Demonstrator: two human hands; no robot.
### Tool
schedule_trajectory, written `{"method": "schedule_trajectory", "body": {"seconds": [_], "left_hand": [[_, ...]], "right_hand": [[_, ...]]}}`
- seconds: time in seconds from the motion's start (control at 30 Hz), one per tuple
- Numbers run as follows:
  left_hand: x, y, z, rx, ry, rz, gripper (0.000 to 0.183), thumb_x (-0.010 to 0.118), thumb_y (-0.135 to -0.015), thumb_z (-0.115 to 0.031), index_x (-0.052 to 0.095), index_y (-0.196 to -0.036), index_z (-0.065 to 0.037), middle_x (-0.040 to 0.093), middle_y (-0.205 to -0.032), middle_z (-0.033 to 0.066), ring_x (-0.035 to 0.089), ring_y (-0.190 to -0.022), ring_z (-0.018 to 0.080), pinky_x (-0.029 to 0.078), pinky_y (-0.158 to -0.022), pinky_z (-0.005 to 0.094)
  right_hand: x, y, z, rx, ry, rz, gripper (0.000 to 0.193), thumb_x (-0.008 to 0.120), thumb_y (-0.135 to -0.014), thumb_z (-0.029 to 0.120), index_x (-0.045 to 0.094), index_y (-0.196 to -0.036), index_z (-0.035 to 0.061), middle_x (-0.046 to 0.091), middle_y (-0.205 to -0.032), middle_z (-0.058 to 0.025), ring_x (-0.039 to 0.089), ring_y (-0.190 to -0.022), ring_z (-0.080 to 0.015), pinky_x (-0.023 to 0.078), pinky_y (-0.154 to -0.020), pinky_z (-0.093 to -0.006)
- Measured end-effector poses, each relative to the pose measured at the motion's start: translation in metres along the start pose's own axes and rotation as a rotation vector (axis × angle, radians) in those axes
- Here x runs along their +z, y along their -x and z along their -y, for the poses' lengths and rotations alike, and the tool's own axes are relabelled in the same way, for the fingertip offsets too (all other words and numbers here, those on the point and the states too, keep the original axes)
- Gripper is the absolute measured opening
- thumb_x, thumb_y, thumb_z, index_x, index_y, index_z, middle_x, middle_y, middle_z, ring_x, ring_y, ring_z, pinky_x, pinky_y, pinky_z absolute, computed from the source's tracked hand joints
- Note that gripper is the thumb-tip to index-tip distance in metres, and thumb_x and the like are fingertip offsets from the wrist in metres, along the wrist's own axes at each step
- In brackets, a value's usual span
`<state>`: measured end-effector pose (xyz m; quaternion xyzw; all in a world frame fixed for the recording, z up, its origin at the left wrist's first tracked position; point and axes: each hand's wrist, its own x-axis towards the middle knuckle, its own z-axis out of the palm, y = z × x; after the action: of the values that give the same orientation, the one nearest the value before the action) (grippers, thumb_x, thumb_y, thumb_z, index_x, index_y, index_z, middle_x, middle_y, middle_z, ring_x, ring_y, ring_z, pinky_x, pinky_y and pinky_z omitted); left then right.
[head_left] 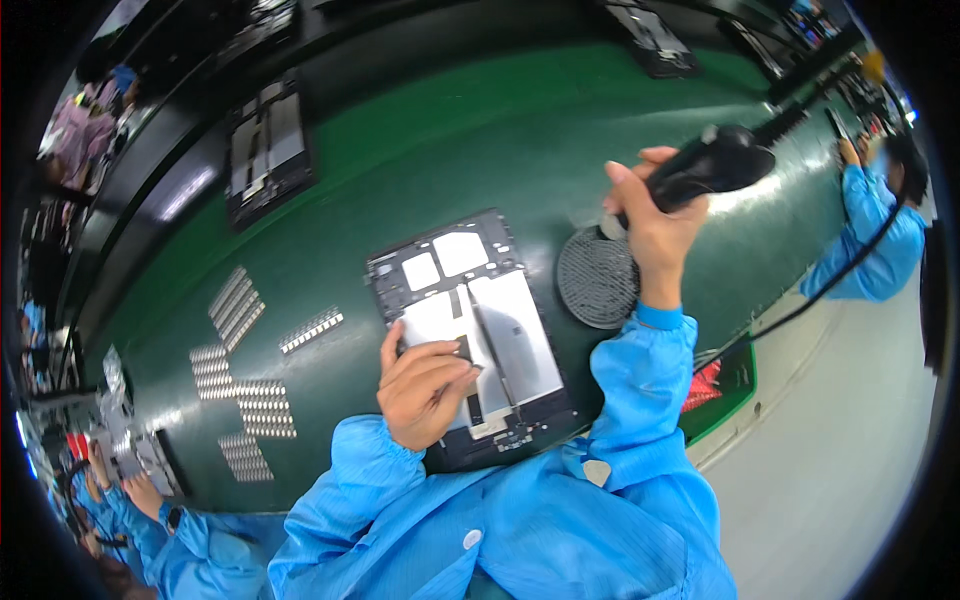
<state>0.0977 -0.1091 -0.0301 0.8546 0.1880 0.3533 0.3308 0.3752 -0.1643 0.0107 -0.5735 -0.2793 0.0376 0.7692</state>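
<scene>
In front of me on the green bench lies an opened tablet [520,330], its inside up, with silver panels, a black frame and a dark cable down the middle. My left hand [425,390] is over its left side, thumb and fingers drawn together; what they may pinch is hidden. Gripped in my right hand [660,230] is a black electric screwdriver [715,165], with its cable leading off to the upper right. The driver's front end is at the far edge of a round grey ridged dish [598,285], right of the tablet.
Several strips of small metallic parts [265,408] lie left of the tablet. Another opened tablet [268,145] sits farther back, near a dark raised rail. A green bin [735,395] with red contents is beside my right elbow. People in blue sleeves work at both sides.
</scene>
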Motion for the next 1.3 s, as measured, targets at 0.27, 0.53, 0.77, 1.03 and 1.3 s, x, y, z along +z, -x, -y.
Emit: {"method": "schedule_trajectory", "body": {"seconds": [0.27,0.53,0.77,1.03,1.3], "left_hand": [[-0.043,0.002,0.031,-0.63,0.279,-0.245,0.014,0.066,-0.08,0.002,0.065,-0.094,0.005,0.068,-0.083,0.0126,0.065,-0.073,0.0168,0.054,-0.067,0.0269],[-0.059,0.001,0.034,-0.783,0.549,-0.02,0.013,0.067,-0.082,-0.001,0.066,-0.093,0.006,0.068,-0.083,0.0109,0.063,-0.065,0.0113,0.051,-0.055,0.0209],[-0.052,-0.002,0.037,-0.567,0.405,0.009,0.009,0.069,-0.08,-0.002,0.068,-0.087,0.003,0.064,-0.085,0.0067,0.059,-0.063,0.0074,0.047,-0.056,0.0194],[-0.054,-0.011,0.05,-0.553,0.328,0.049,0.014,0.075,-0.072,-0.008,0.068,-0.081,0.002,0.065,-0.073,0.0081,0.06,-0.062,0.0118,0.047,-0.055,0.0236],[-0.057,-0.021,0.064,-0.737,0.575,0.195,0.013,0.073,-0.075,-0.007,0.063,-0.077,0.002,0.066,-0.07,0.0081,0.06,-0.057,0.0092,0.048,-0.05,0.0219]], "right_hand": [[0.003,0.024,0.046,-0.168,-0.128,0.026,0.039,0.065,-0.076,-0.007,0.047,-0.11,-0.0008,0.056,-0.065,-0.0085,0.054,-0.052,-0.0162,0.047,-0.051,-0.0317],[0.046,0.076,0.073,-0.061,-0.214,0.306,0.046,0.067,-0.075,-0.002,0.037,-0.109,0.0058,0.055,-0.06,-0.0076,0.055,-0.051,-0.0175,0.049,-0.052,-0.0314],[0.088,0.103,0.078,0.006,-0.329,0.531,0.047,0.065,-0.074,-0.009,0.034,-0.107,0.0031,0.057,-0.062,-0.0077,0.057,-0.053,-0.0149,0.049,-0.054,-0.0283],[0.127,0.114,0.066,0.054,-0.311,0.613,0.043,0.067,-0.074,-0.012,0.042,-0.106,0.0,0.059,-0.063,-0.0091,0.057,-0.056,-0.0111,0.047,-0.053,-0.0234],[0.143,0.12,0.048,0.109,-0.333,0.644,0.04,0.067,-0.075,-0.012,0.043,-0.105,-0.0029,0.06,-0.064,-0.0102,0.059,-0.057,-0.0119,0.049,-0.054,-0.0231]]}}
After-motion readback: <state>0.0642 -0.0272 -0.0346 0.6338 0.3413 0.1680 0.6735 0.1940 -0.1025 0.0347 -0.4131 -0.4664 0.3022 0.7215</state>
